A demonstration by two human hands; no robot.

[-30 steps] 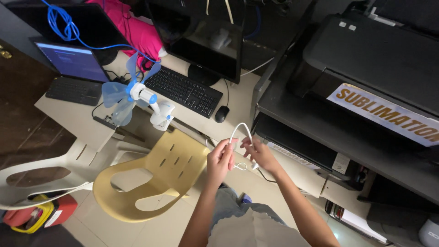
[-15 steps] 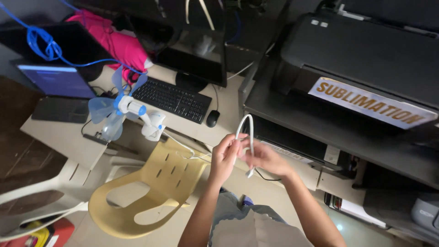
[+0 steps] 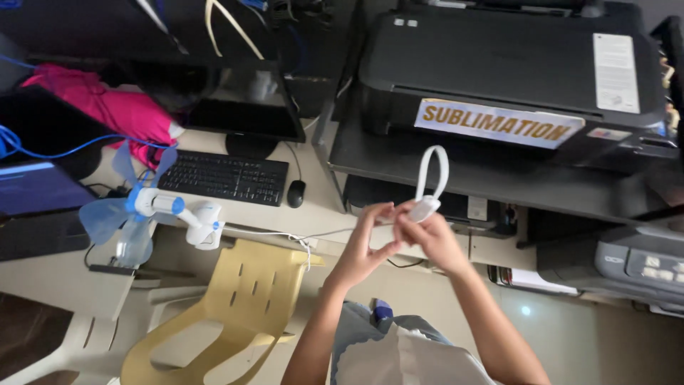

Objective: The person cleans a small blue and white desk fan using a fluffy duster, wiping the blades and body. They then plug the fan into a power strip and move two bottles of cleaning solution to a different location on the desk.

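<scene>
Head view: right hand (image 3: 434,239) pinches the white looped cable (image 3: 431,178) at its plug, held above the yellow plastic chair (image 3: 235,306); left hand (image 3: 363,246) fingertips touch it. A loose pinch could drop it.

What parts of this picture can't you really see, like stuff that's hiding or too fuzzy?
Head view:
- White looped cable: its lower ends are hidden inside the right hand, so its plug type cannot be told.
- Left hand: whether its fingertips touch the cable is blurred.
- Laptop: cut off by the left edge.
- Grey machine: cut off by the right edge.
- Monitor: screen too dark to read.
</scene>
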